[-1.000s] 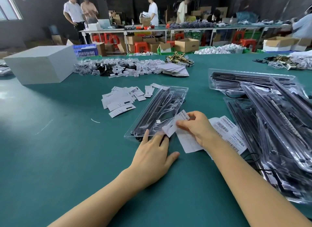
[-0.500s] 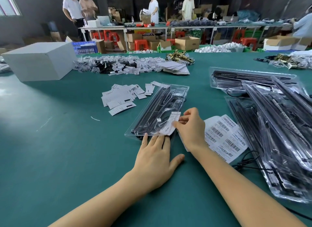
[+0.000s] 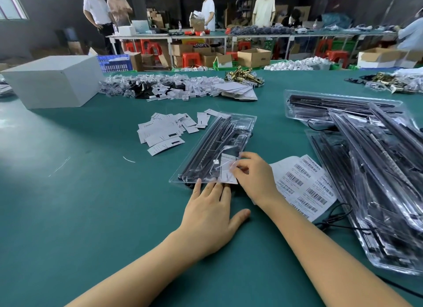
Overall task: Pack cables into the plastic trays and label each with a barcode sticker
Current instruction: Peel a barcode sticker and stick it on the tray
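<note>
A clear plastic tray (image 3: 219,144) with black cables inside lies slantwise on the green table in front of me. My left hand (image 3: 210,213) rests flat on the table, its fingertips touching the tray's near edge. My right hand (image 3: 254,181) pinches a white barcode sticker (image 3: 226,167) against the tray's near end. A sheet of barcode stickers (image 3: 304,185) lies just right of that hand, partly under my wrist.
A stack of filled clear trays (image 3: 375,169) covers the right side, with a black cable (image 3: 336,217) trailing from it. White paper cards (image 3: 164,133) are scattered left of the tray. A white box (image 3: 52,80) stands far left. Piles of small parts (image 3: 174,87) line the back; people stand beyond.
My right hand carried the sticker from above the sheet onto the tray's near end. My left hand slid slightly forward to the tray's edge.
</note>
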Demonstrator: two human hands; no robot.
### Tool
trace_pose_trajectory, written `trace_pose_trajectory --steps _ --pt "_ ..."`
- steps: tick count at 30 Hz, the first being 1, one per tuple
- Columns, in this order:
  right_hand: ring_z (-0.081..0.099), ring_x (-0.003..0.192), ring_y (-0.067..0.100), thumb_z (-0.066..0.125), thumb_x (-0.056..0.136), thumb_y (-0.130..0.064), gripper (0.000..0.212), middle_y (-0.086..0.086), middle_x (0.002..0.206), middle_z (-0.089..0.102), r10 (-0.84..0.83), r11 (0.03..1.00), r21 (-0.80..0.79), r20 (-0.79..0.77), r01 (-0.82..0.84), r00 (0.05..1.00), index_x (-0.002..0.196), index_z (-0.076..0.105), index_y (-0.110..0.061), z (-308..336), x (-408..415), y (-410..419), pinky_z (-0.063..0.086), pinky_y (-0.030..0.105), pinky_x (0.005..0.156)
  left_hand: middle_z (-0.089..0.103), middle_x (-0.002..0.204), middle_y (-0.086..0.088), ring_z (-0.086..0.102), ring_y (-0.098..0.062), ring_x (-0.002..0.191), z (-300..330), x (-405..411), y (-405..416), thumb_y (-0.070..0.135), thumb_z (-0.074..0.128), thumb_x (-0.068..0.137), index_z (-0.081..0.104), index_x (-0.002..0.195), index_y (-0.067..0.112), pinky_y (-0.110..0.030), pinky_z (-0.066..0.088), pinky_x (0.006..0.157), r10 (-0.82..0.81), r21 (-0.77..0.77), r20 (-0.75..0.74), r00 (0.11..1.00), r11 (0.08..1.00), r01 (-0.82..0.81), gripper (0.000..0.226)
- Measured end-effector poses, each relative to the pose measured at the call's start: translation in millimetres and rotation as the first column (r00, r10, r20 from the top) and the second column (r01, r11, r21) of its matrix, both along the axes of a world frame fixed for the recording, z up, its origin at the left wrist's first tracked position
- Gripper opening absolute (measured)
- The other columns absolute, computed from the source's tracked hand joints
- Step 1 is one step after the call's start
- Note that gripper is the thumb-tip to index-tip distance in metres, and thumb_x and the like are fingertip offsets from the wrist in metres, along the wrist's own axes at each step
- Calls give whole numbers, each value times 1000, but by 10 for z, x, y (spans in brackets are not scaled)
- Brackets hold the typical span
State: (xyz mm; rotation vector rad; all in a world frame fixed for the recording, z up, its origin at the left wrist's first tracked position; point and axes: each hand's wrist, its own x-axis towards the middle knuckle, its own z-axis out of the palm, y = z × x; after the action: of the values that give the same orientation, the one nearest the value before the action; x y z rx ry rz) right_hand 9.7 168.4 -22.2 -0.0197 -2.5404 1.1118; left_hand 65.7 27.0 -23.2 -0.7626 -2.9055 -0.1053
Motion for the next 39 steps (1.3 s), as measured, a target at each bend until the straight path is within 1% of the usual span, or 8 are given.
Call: trace_pose_trajectory --steps 4,14,16,18,21,23,27,39 --pt "46 109 23 59 91 -29 27 1 123 52 67 975 209 53 -77 996 110 71 -14 -46 63 -28 34 24 92 41 142 3 26 -15 137 13 8 -6 68 17 90 36 139 16 -41 -2 120 -4 20 11 1000 1000 4 73" --pt "29 92 16 48 93 -53 46 -4 120 50 19 928 373 23 -26 1000 120 67 -20 -106 83 -90 36 28 90 14 158 -13 8 -26 146 98 106 17 65 21 94 9 151 2 -39 -3 120 30 -127 31 999 992 -26 85" --pt "30 93 17 50 92 -53 46 -4 119 50 17 926 377 17 -22 1000 117 67 -20 -108 83 -79 37 29 88 24 154 -20 19 -29 145 173 179 23 60 27 97 21 147 -2 -38 5 121 69 -132 49 996 989 -62 80" --pt "30 93 17 51 91 -54 45 -4 118 50 17 924 381 15 -21 1000 113 69 -19 -105 86 -73 36 28 86 65 111 -19 61 -27 109 339 229 -3 45 55 91 64 108 2 -34 37 105 9 -62 -69 998 998 -13 48" --pt "31 95 17 49 91 -55 46 -6 119 48 19 926 377 50 -36 999 112 69 -20 -93 94 -74 37 27 85 53 50 -4 53 -28 45 507 168 -164 18 70 67 52 53 15 -31 46 54 27 165 -311 950 986 26 23" --pt "34 101 20 49 93 -51 42 -3 127 43 7 931 365 58 -28 998 115 68 -20 -92 103 -70 37 30 88 57 64 -6 56 -32 55 539 46 -281 11 59 73 59 68 10 -38 47 58 110 301 -285 952 953 -20 5" --pt "33 113 27 44 98 -34 31 2 139 31 -18 961 276 98 -10 995 116 68 -25 -81 103 -29 36 34 90 70 105 -2 64 -31 90 500 -236 -489 8 49 80 76 95 12 -46 51 79 -55 390 -140 989 915 106 31" --pt "50 113 15 62 92 -20 22 -5 116 37 177 970 -219 339 -105 924 112 69 -15 85 14 155 39 27 99 74 89 8 68 -21 85 304 -338 -549 3 58 71 79 86 19 -34 58 68 -222 306 -228 948 908 286 31"
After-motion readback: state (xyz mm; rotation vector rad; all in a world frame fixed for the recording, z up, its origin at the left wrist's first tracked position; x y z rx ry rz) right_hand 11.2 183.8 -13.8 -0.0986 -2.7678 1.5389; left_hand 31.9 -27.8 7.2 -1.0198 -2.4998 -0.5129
